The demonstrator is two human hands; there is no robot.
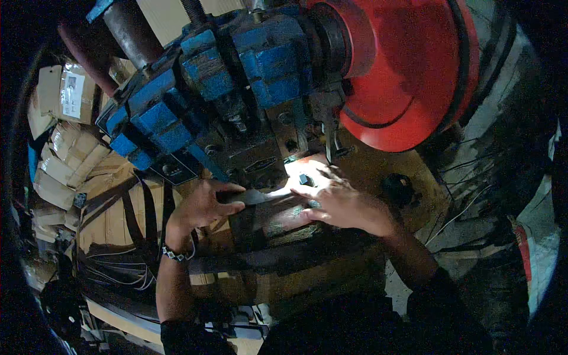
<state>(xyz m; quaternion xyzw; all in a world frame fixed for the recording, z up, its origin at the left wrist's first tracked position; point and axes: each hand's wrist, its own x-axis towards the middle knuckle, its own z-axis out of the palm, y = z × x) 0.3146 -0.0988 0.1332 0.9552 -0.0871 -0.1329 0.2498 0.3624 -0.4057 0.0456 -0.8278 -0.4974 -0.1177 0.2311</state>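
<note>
A narrow, flat grey metal strip (254, 197) lies across the front of a blue-painted machine with dark metal parts (269, 68). My left hand (204, 207) grips its left end between thumb and fingers, and wears a beaded bracelet (174, 254). My right hand (349, 204) is spread, with its index fingertip at the strip's brightly lit right end. Its thumb lies lower, against a worn rounded block (288, 220). Just above the right index finger a dark square-headed bolt (305, 179) stands in the glare. The strip's exact right end is lost in the bright light.
A large red wheel-shaped guard (402, 71) rises at the upper right. Another dark bolt (404, 183) sits on the brown machine bed (429, 198). Taped cardboard boxes (77, 145) are stacked at left, with black straps (133, 216) beside them. A thin pale cable (461, 213) runs at right.
</note>
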